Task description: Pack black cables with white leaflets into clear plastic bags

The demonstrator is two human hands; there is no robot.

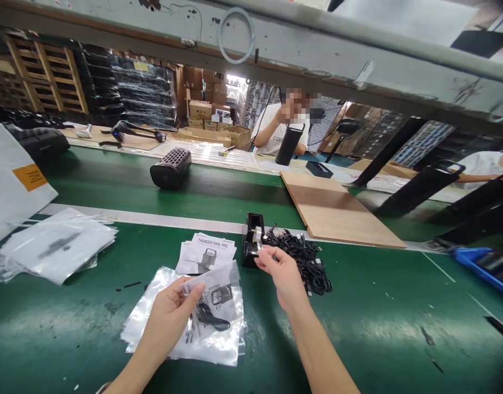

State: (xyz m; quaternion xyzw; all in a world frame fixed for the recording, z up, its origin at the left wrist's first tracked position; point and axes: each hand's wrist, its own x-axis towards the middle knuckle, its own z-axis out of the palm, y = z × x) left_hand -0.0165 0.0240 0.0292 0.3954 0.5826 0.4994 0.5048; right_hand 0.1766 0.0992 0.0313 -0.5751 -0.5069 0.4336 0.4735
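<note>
My left hand (175, 306) pinches the top edge of a clear plastic bag (234, 284), with a printed leaflet and a coiled black cable (212, 317) inside. Under it lies a stack of flat clear bags (142, 306). My right hand (282, 273) is at the front of a small black tape dispenser (248, 254); thumb and forefinger are pinched together on the tape end. Just behind the bag rest several printed manuals (198, 249) reading "Thunder Trail Pro". A heap of black cables (306, 254) sits right of the dispenser, partly behind my right hand.
Filled bags (63, 241) are piled at left beside a white sack (13, 180). Across the green table stand a black speaker (171, 168) and a wooden board (341, 210). A blue tray (485, 268) is at right. A co-worker (272, 128) sits opposite; a metal beam (276, 49) crosses overhead.
</note>
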